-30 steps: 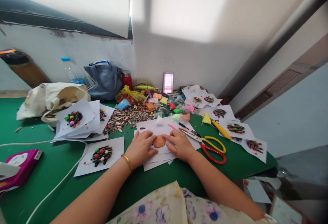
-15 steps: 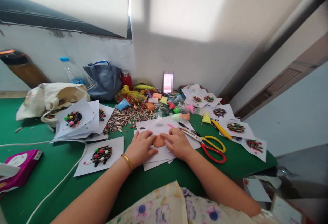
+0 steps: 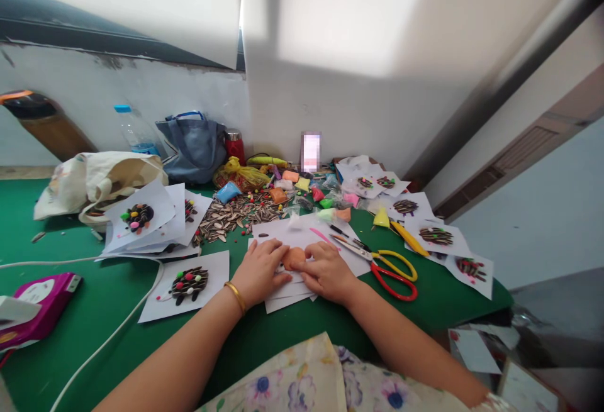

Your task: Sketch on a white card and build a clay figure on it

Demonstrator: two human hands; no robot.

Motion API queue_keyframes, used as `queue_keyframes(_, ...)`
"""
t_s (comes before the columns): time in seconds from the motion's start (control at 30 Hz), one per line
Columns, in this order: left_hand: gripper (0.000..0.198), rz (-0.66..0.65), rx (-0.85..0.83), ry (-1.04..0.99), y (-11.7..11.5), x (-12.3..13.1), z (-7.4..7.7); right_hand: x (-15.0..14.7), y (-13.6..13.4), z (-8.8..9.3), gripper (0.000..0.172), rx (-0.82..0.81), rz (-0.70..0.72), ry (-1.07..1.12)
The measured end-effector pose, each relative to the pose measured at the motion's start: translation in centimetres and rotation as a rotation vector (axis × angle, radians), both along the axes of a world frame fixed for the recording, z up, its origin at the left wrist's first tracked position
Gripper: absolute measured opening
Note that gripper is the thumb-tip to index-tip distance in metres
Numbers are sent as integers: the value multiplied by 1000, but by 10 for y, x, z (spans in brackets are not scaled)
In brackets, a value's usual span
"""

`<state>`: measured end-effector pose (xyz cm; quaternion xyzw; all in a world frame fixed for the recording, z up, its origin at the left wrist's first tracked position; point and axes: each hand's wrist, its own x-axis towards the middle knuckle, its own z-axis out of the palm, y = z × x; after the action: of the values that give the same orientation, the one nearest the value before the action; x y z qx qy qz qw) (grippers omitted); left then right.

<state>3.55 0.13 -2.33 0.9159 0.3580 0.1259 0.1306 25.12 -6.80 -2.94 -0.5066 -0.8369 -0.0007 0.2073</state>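
both hands are working a flat lump of orange clay (image 3: 293,255) onto the top sheet of a stack of white paper (image 3: 283,233) on the green table (image 3: 94,311). the clay lies between the two hands, touching both.

the left hand (image 3: 258,272), with a gold bangle (image 3: 234,295) at the wrist, lies flat and fairly wide on the paper at the clay's 9 o'clock, its fingertips against the clay's edge, gripping nothing. the right hand (image 3: 325,270) sits at the clay's 3 o'clock, half curled and narrow, with its fingertips on the clay. i cannot tell whether it pinches the rim or only presses down.

by my reading this is the flattening and shaping step. more pressing would call for even, light pressure, with the left hand keeping the sheet from sliding.

red and yellow scissors (image 3: 394,273) lie at 3 o'clock, just beyond the right hand. a heap of sunflower seeds (image 3: 236,214) is at 11 o'clock, and a finished seed-and-clay picture (image 3: 189,281) is at 9 o'clock.

a second ago the hands stood further apart and more of the clay showed. since then the right hand has slid in toward 9 o'clock and covers the clay's right edge.
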Motion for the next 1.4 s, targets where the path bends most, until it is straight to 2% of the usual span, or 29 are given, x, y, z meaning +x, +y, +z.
queue_keyframes(0.27, 62, 10, 9, -5, 0, 0, -3, -7, 0, 1, 38, -6, 26, 22)
queue_keyframes(0.53, 64, 14, 8, -3, 1, 0, -4, -10, 3, -1, 38, 5, -33, 33)
queue_keyframes(0.63, 66, 18, -3, -2, 1, 1, -3, 6, 7, -1, 35, 69, -172, 99)
queue_keyframes(0.73, 68, 21, -21, -11, 0, 1, -1, 36, 11, -3, 29, 124, -456, 130)
queue_keyframes(0.8, 69, 28, -38, -13, 0, 1, 0, 55, 12, -4, 26, 89, -599, 88)
queue_keyframes(0.9, 69, 42, -59, -4, 0, 2, 2, 70, 12, -6, 24, 19, -691, 5)
queue_keyframes(1.0, 68, 45, -68, 3, 0, 2, 3, 70, 12, -8, 23, -17, -709, -30)
queue_keyframes(1.2, 68, 41, -61, -17, -1, 2, 3, 67, 17, -13, 13, 11, -661, 47)
queue_keyframes(1.4, 68, 27, -42, -50, 0, 1, 0, 70, 18, -12, 14, 6, -648, 103)
